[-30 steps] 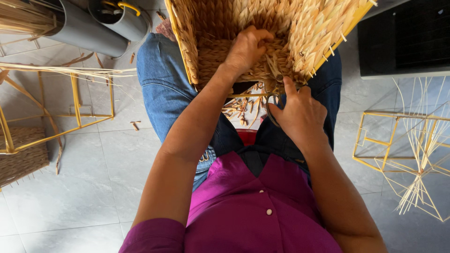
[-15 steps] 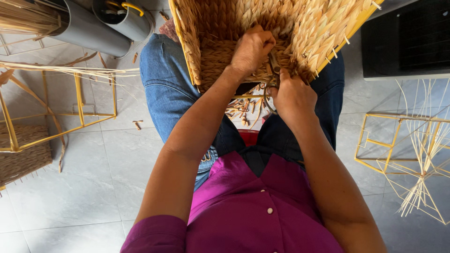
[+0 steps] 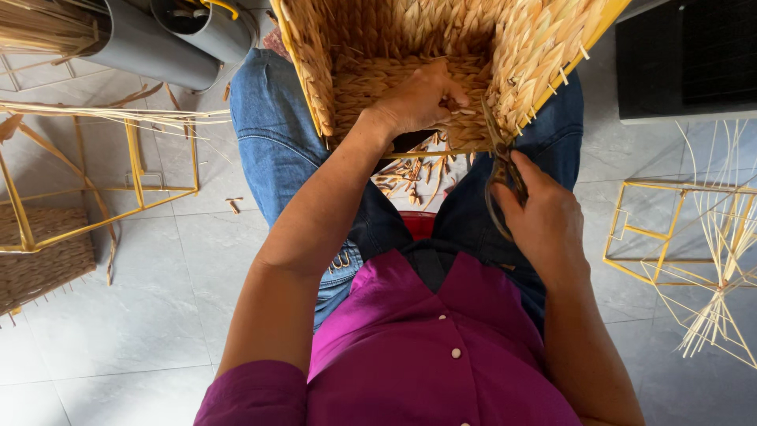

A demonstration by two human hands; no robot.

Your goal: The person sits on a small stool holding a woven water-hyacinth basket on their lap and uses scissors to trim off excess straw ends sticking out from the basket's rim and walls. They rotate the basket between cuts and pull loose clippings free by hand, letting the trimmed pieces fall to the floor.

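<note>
A woven straw basket on a yellow metal frame rests on my knees, its near wall facing me. My left hand presses against the basket's near wall, fingers curled on the weave. My right hand holds a pair of scissors, the blades pointing up at the basket's lower right corner, where loose straw ends stick out. Cut straw bits lie on the floor between my legs.
Two grey tubes holding straw stand at the upper left. A yellow frame with a partly woven panel stands at left. Another yellow frame with loose straws is at right. A dark box sits upper right.
My right hand has dropped from the basket's lower edge to the right corner, with the scissors now showing. My left hand has stayed on the near wall.
</note>
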